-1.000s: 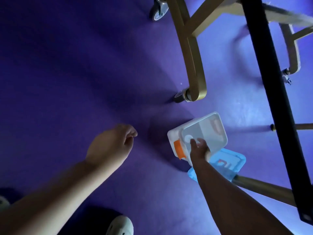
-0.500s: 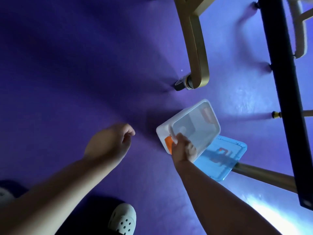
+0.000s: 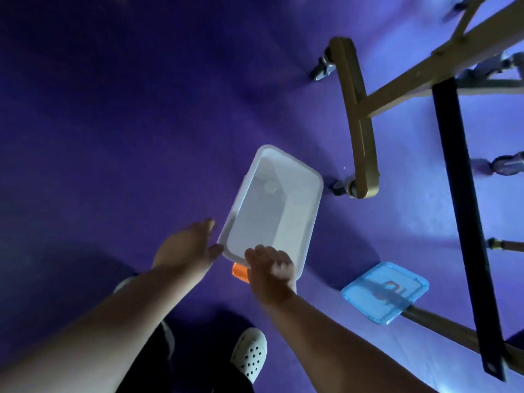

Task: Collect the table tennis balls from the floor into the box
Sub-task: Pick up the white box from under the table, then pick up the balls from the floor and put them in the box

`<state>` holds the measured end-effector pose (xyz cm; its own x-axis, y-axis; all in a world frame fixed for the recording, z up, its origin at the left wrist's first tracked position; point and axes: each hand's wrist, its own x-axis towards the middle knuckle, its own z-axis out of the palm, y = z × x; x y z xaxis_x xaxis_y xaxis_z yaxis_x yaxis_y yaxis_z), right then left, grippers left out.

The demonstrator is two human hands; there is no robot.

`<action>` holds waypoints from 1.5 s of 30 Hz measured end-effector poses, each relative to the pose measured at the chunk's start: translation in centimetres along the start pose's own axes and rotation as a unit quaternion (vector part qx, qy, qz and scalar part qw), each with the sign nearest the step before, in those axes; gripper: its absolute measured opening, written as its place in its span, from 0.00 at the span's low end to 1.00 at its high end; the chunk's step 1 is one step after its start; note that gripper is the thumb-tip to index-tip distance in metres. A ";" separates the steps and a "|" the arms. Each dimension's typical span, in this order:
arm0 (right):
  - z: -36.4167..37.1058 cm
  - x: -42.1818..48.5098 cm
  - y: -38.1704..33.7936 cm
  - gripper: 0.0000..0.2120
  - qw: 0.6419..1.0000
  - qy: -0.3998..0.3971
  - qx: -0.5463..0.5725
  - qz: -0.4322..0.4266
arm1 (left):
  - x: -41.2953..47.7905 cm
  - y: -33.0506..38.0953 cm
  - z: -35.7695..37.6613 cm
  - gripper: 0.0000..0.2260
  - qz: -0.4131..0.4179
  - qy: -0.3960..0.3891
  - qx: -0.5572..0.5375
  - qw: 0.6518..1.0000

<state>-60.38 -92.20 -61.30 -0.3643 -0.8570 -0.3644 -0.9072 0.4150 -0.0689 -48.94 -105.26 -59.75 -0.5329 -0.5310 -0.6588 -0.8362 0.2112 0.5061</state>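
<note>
Right hand [image 3: 269,272] curls fingers [image 3: 279,263] over box [image 3: 301,205] rim.

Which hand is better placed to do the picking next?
Left, probably. The right hand grips the box by its near rim; the left hand is open, empty, beside it.
</note>
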 end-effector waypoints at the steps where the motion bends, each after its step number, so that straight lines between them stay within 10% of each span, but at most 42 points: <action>1: -1.6 0.6 -1.7 0.10 0.999 -0.002 -0.007 -0.034 | -0.6 -0.2 -1.9 0.19 -0.010 0.010 -0.009 1.000; 19: -25.4 10.4 -23.5 0.10 0.968 -0.036 -0.031 -0.247 | -9.6 -5.3 -30.8 0.04 -0.203 0.156 -0.083 0.963; 45: -44.2 52.6 -28.3 0.18 0.989 0.019 0.058 -0.133 | 10.8 -7.8 -59.6 0.04 -0.319 0.271 -0.217 0.882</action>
<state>-63.21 -162.53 -37.47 -0.1259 -0.9502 -0.2850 -0.9425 0.2042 -0.2644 -40.42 -161.56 -37.64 0.2671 -0.7666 -0.5840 -0.7526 -0.5444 0.3704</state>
